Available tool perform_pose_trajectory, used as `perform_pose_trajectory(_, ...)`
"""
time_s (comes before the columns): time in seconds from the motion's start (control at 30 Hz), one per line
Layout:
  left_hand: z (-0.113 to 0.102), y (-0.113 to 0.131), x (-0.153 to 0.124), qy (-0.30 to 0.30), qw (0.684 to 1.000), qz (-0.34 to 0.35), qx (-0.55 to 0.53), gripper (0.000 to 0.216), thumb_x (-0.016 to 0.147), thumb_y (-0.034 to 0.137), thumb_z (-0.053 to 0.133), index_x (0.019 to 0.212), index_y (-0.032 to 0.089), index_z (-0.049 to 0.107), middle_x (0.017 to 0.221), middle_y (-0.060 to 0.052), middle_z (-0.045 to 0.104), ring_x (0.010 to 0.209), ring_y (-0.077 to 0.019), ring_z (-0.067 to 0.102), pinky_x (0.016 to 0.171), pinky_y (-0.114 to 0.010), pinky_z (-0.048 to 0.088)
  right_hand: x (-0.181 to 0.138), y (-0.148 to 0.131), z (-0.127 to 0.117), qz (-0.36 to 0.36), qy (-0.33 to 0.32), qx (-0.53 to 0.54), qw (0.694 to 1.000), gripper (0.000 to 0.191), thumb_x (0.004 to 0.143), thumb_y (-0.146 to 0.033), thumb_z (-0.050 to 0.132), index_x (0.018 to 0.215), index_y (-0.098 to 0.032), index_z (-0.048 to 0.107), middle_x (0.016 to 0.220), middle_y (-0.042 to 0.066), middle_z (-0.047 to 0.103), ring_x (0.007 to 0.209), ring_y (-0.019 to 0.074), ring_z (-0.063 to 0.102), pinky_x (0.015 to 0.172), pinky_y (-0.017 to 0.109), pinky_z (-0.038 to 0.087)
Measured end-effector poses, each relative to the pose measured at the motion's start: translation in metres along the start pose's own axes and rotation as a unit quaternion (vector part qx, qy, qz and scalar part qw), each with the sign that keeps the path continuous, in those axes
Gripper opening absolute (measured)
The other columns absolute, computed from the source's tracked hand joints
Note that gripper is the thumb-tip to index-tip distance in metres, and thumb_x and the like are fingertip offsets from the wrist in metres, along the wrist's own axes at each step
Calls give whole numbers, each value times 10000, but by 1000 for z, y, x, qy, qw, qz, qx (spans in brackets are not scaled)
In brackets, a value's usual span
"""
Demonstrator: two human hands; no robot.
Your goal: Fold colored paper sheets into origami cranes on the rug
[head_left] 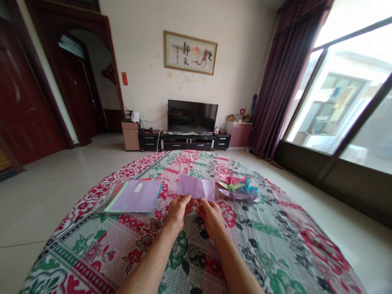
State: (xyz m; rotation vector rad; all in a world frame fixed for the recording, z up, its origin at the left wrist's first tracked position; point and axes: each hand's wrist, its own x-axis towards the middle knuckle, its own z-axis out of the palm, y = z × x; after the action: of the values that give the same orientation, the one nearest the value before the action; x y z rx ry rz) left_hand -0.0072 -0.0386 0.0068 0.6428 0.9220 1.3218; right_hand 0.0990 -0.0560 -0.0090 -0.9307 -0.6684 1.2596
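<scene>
A lilac sheet of paper (195, 187) with fold creases lies on the flowered tablecloth (263, 241) in front of me. My left hand (178, 210) and my right hand (210, 213) sit side by side at its near edge, and the fingers of both pinch that edge. Left of the sheet lies a stack of coloured paper (134, 197) in a clear sleeve, with a lilac sheet on top. To the right of the sheet sit several folded paper cranes (237, 188) in pink, green, blue and purple.
The round table reaches to the frame's bottom edge. Beyond it are a tiled floor, a black TV (192, 116) on a low cabinet (186, 141), dark wooden doors on the left, and a large window with a purple curtain (280, 81) on the right.
</scene>
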Motion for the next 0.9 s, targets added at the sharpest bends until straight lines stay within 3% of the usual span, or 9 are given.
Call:
perform_pose_trajectory(0.23, -2, -1, 1, 9, 1000, -10, 21, 253, 576, 265, 756, 706, 108, 607, 689, -64, 686, 591, -133, 651, 450, -178, 473, 0, 0, -3, -3, -11, 7, 1000, 266, 639, -383, 712, 717, -143, 628, 748, 38, 673, 683, 147, 627, 598, 240, 498)
perform_pose_trajectory(0.9, -2, 0, -3, -33, 985, 67, 156, 226, 629, 351, 680, 622, 131, 624, 591, -56, 686, 592, -184, 660, 487, -223, 465, -1, -3, -5, -17, -1, -21, 1000, 274, 612, -383, 727, 652, -153, 584, 629, 9, 624, 606, 151, 612, 553, 262, 500)
